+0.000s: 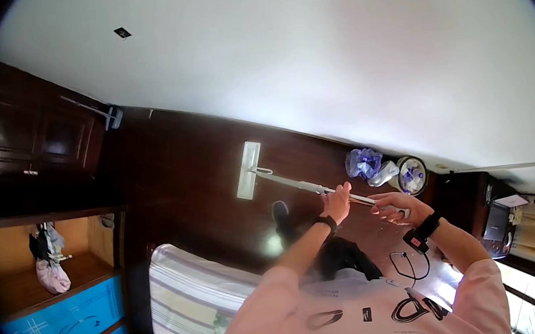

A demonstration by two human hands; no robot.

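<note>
A flat mop with a white rectangular head (249,170) rests on the dark floor ahead of me. Its pale handle (293,182) slants from the head toward the right, up to my hands. My left hand (336,205) is closed around the middle of the handle, thumb pointing up. Farther along, my right hand (398,207) grips the handle near its end, which sticks out past the fingers. Each wrist wears a black band, and a black box with a cable (414,241) hangs at the right one.
Right of the mop, a purple plastic bag (364,163) and a round bin (411,175) stand along the white wall. A striped mattress (191,283) lies at my left. Beyond it are an open wardrobe (90,245) with hanging clothes and a dark cabinet (36,135). One dark shoe (280,213) shows below.
</note>
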